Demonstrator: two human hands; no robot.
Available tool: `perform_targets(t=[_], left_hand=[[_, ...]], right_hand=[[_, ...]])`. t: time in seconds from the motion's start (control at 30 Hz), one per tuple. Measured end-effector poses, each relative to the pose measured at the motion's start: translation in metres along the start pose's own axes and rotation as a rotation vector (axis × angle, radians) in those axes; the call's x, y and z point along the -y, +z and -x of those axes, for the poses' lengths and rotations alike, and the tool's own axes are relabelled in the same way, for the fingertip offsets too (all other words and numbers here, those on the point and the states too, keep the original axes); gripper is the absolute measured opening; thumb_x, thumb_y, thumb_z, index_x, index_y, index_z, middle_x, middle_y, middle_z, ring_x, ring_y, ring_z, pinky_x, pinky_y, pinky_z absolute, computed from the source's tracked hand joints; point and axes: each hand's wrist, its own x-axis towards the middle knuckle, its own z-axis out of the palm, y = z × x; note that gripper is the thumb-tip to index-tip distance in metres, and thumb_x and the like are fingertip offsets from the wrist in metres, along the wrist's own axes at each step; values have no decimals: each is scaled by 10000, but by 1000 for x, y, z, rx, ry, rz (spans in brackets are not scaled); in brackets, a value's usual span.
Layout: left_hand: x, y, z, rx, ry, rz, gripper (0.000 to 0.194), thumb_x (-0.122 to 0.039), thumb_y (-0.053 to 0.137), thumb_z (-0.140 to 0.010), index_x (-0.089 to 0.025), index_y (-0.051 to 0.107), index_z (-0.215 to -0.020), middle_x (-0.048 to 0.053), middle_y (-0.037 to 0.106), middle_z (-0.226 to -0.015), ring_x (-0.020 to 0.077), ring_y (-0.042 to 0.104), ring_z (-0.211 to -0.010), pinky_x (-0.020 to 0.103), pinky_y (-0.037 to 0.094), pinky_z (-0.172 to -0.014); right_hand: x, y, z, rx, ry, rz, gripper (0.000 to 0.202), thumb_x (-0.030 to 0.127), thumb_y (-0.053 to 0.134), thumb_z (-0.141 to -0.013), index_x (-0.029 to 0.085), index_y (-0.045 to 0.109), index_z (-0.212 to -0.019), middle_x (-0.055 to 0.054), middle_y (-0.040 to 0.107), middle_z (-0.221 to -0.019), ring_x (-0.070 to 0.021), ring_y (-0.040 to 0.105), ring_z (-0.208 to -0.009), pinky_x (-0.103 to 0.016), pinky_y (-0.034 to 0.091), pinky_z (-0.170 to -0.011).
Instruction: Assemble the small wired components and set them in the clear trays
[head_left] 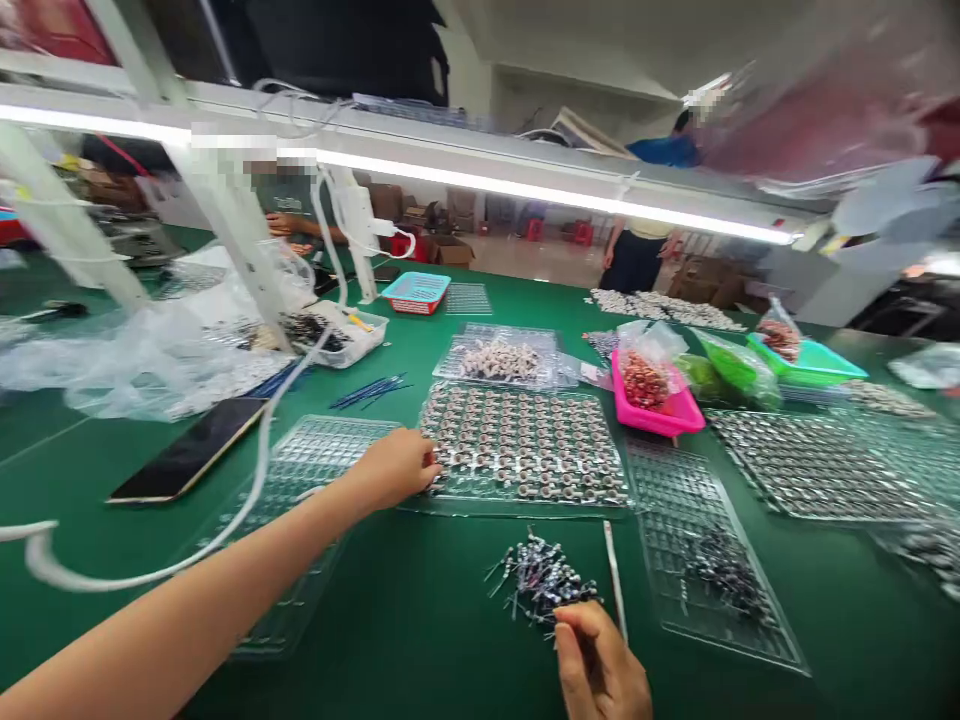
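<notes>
A clear plastic tray with rows of small round metallic parts lies in the middle of the green table. My left hand is at its left edge, fingers curled in; whatever they may hold is hidden. In front of the tray is a loose pile of small components with thin wire leads. At the near edge of this pile my right hand has thumb and forefinger pinched together. Anything between them is too small to name. A thin white strip lies just beyond the right hand.
Behind the tray sits another clear tray with pale parts. To the right are a pink basket and more trays. A phone and a white cable lie left. A lit lamp bar crosses above; people are beyond.
</notes>
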Motion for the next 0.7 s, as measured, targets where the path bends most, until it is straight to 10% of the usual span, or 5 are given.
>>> perform_targets(t=[0.43, 0.53, 0.7], left_hand=[[-13, 7, 5, -89, -84, 6, 258, -374, 467, -831, -201, 600, -693, 93, 672, -823, 271, 621, -859, 315, 407, -691], [-35, 5, 23, -133, -23, 177, 256, -396, 470, -850, -198, 606, -762, 65, 683, -889, 232, 616, -818, 307, 425, -726], [-92, 13, 51, 129, 38, 661, 245, -414, 533, -866, -195, 605, -782, 6, 652, -719, 176, 580, -664, 272, 417, -611]], right_hand=[[5, -5, -4, 138, -72, -24, 147, 270, 527, -944, 232, 660, -893, 0, 658, -729, -125, 633, -613, -206, 483, -546], [6, -9, -5, 186, -97, -36, 120, 229, 535, -939, 223, 654, -936, -6, 669, -767, -123, 636, -638, -208, 492, -564], [3, -21, -1, 117, 7, -60, 118, 223, 523, -956, 214, 628, -1008, -8, 651, -811, -109, 624, -626, -211, 501, -554]])
